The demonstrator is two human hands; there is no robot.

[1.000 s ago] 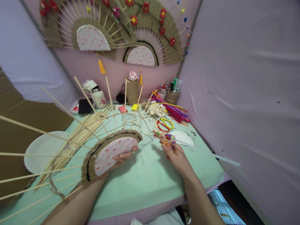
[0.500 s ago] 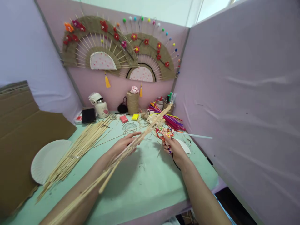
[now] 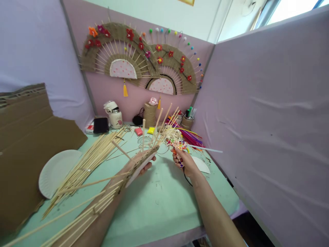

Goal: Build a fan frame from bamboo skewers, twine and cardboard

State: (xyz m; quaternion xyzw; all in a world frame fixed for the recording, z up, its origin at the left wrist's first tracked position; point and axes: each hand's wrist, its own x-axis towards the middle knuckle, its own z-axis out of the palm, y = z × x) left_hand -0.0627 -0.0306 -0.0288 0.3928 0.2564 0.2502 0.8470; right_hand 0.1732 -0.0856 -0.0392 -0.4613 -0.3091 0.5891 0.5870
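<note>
My left hand (image 3: pixel 147 164) holds a small half-round cardboard piece (image 3: pixel 137 169) with thin wooden sticks (image 3: pixel 105 197) fanning out from its edge. The piece is tilted nearly edge-on, and a pale face shows on its right side. In my right hand (image 3: pixel 186 161) is a colourfully patterned glue gun (image 3: pixel 177 146). A translucent glue stick (image 3: pixel 205 148) juts from its back toward the right, and a dark cord hangs below. The gun's nozzle points left, close to the fan piece, but I cannot tell whether they touch. A white curved paper piece (image 3: pixel 202 165) lies behind my right hand.
At left lie a bundle of sticks (image 3: pixel 89 161), a paper plate (image 3: pixel 58 168) and brown cardboard (image 3: pixel 28 147). Toward the back stand a bottle (image 3: pixel 115 118), a twine roll (image 3: pixel 149 115) and a pen holder (image 3: pixel 187 121), near pipe cleaners (image 3: pixel 191 137). Decorated fans (image 3: pixel 118 48) hang on the partition.
The fan piece has turned in my left hand, so its cardboard edge, pale face and spread sticks now show. The glue gun has shifted slightly left. The view has tilted a little.
</note>
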